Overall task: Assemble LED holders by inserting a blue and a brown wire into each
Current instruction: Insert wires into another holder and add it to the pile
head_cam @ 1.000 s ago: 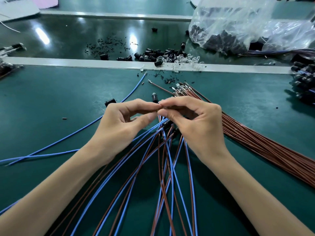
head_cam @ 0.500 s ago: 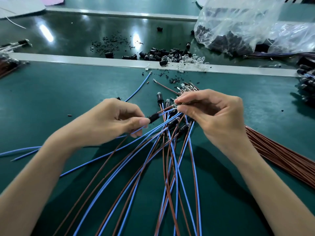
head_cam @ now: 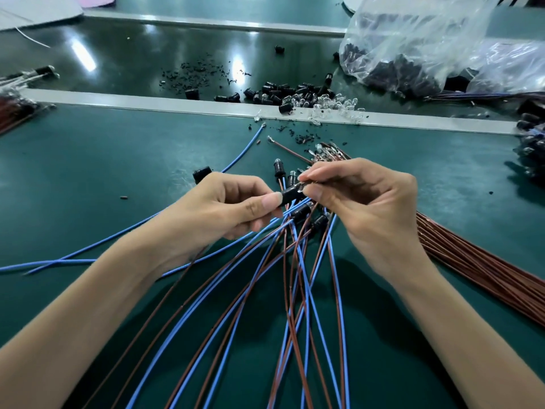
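my left hand pinches the black led holder between thumb and forefinger; my right hand pinches a wire end at its mouth. crossed blue and brown wires lie beneath, a brown bundle to the right. two finished holders stand just behind. open green mat lies left.

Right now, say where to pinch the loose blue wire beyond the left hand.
Pinch the loose blue wire on its insulation just behind the tip, from above-left: it lies flat on the mat, and a lone brown wire lies to its right.
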The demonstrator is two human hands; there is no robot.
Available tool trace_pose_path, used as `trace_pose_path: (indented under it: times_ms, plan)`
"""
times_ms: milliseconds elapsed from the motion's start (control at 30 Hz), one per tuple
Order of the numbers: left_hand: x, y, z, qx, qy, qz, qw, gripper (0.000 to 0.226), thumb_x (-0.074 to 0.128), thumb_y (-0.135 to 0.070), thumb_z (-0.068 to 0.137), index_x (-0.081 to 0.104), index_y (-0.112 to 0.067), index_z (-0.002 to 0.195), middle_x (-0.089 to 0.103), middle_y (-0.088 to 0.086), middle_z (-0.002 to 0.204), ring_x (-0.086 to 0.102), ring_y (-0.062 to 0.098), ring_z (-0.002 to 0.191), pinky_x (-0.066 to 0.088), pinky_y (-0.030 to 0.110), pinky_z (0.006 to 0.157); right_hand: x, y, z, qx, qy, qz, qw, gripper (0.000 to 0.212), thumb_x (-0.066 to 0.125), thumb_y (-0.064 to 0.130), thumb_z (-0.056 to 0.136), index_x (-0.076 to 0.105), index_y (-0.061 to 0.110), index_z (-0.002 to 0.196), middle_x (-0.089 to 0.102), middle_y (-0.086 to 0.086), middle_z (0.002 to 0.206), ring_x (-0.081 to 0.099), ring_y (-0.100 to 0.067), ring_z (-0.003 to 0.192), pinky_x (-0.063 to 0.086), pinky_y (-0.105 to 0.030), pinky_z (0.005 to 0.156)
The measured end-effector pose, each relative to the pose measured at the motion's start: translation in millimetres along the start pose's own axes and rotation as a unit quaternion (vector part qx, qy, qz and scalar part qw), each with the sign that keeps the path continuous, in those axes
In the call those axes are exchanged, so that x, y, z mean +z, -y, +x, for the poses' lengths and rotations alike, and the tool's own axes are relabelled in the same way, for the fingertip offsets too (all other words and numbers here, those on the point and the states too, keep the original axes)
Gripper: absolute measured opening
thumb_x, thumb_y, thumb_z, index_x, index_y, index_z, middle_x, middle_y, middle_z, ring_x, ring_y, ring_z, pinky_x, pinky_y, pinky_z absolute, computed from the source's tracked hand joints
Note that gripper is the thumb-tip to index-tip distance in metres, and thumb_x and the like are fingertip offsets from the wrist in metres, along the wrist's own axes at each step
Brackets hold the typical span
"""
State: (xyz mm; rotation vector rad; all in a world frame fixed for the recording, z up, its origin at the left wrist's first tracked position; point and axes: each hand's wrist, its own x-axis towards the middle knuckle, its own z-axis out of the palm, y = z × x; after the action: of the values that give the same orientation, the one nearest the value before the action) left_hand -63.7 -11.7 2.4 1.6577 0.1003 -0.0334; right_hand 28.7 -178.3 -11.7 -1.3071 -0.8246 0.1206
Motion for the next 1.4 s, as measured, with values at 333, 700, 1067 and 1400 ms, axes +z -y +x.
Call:
trace_pose_path:
  times_ms: [333, 700, 1067, 1400]
  plan:
    - [-11.5, -6.6, 1.1, 0.012, 0.033, 0.059, 0.998, 0.019, 0.06, -0.036, 0.079, 0.07, -0.021, 0.072, 0.039, -0.004, 0.053, 0.03, 0.007, 0.049, 0.024, 0.011, 0.045, 4.9, 3.0, -1.0, 0.019, -0.009, 0.006, 1.0, 0.021, 0.072, -0.006, 0.073, 0.069, 0.012, 0.083, 0.074, 0.006, 0.081, 0.07, -0.011, 0.082, 0.053, -0.019, 0.078]
    - [-5.4, -5.6, 0.5, 0.03, -0.029, 0.074, 0.996, 0.024, 0.06, -0.041, 0.077, 0.067, -0.018, 0.075, 0.053, -0.001, 0.055, 0.035, 0.015, 0.052, 0.027, 0.018, 0.048, 7.0, 4.6, -2.4, 0.014, -0.005, -0.044, 0.999, 0.019, 0.072, 0.0, 0.075, 0.068, 0.015, 0.085, 0.074, 0.007, 0.084, 0.07, -0.01, 0.085, 0.052, -0.018, 0.081]
    - [-1.5, -5.3, -1.0, 0.056, -0.006, 0.061, 0.997, 0.025, 0.053, -0.033, 0.08, 0.065, -0.011, 0.079, 0.054, -0.006, 0.049, 0.036, 0.014, 0.044, 0.019, 0.014, 0.045, 3.9, 2.2, -3.2, -0.048, 0.022, -0.06, 0.997, 0.023, 0.075, -0.001, 0.072, 0.068, 0.017, 0.085, 0.073, 0.013, 0.085, 0.07, -0.009, 0.086, 0.052, -0.019, 0.082]
    - [-1.4, -6.6, -3.1, -0.038, 0.058, 0.056, 0.996, 0.035, 0.047, -0.043, 0.079, 0.063, -0.013, 0.071, 0.048, -0.005, 0.048, 0.042, 0.004, 0.045, 0.032, 0.008, 0.047, -1.1, 3.8, -11.0, -0.092, 0.045, -0.167, 0.981, 0.016, 0.075, 0.009, 0.076, 0.069, 0.015, 0.089, 0.072, 0.006, 0.09, 0.07, -0.005, 0.086, 0.052, -0.018, 0.082]
